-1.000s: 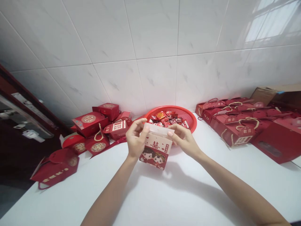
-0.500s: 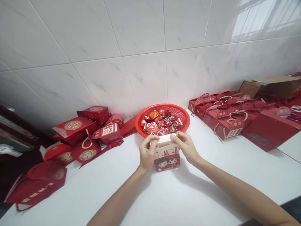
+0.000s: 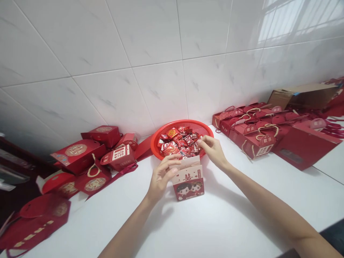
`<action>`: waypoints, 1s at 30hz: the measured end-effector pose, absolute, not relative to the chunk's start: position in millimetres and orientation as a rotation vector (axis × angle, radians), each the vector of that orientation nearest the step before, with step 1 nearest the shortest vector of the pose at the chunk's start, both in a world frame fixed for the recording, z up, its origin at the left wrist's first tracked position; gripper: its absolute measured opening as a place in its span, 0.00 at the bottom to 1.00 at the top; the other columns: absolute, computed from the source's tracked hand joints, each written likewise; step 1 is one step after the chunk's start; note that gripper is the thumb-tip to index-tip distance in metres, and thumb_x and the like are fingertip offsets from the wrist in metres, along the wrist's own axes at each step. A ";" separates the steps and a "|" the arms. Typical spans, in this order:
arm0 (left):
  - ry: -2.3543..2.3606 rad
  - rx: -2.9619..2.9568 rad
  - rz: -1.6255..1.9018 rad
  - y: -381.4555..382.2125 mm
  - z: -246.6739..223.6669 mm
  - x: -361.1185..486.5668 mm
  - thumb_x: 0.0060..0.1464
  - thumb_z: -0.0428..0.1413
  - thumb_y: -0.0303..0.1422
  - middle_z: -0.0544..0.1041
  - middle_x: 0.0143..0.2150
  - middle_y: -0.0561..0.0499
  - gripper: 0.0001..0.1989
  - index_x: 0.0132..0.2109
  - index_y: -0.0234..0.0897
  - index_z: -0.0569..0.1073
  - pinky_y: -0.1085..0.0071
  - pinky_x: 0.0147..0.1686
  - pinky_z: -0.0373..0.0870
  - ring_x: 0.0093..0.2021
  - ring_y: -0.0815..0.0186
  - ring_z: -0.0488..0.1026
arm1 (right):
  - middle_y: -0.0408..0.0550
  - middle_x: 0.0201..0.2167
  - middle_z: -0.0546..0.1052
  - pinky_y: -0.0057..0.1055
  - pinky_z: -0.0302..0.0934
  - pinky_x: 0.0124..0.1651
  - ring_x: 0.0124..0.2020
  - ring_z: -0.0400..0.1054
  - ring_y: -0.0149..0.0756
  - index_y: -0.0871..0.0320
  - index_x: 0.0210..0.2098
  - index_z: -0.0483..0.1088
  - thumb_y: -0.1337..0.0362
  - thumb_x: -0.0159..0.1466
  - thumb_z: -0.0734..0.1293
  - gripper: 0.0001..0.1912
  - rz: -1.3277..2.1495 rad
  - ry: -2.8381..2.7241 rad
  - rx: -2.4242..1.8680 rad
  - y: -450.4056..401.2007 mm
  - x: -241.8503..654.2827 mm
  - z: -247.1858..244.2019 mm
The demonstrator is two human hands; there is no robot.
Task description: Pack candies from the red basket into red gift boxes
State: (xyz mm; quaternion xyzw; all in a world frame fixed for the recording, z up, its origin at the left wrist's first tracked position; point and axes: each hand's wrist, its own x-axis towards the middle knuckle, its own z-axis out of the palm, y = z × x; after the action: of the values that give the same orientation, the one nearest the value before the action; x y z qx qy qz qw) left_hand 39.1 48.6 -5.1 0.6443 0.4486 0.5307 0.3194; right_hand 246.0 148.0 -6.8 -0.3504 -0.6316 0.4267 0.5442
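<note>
My left hand (image 3: 163, 175), fingers loosely curled, steadies a small red and cream box (image 3: 189, 182) printed with two cartoon figures; the box stands upright on the white table (image 3: 209, 229), its top flap raised; my right hand (image 3: 213, 150) reaches over the near right rim of a red basket (image 3: 210, 132), thumb and forefinger nearly together at the wrapped sweets (image 3: 182, 142), though I cannot tell whether they grip one; red boxes (image 3: 119, 157) sit at either side.

Perforated plastic basket (image 3: 210, 132), glossy wall tiles (image 3: 158, 86), smooth white tabletop (image 3: 188, 229)
</note>
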 end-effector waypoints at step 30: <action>1.666 2.295 -0.418 227.4 -6.5 82.9 0.31 0.66 0.29 0.79 0.54 0.33 0.30 0.48 0.36 0.80 0.61 0.43 0.75 0.45 0.45 0.79 | 0.41 0.19 0.72 0.26 0.59 0.24 0.18 0.62 0.28 0.59 0.22 0.70 0.73 0.52 0.64 0.06 1.186 -1.494 -1.085 231.6 223.9 -6.2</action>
State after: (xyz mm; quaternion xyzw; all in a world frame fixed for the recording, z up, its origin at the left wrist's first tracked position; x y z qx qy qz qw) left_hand 82.9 227.4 -6.5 0.7930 0.5757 -0.1445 0.1369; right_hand 223.9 231.6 -6.2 -0.4399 -0.6059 0.4809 0.4562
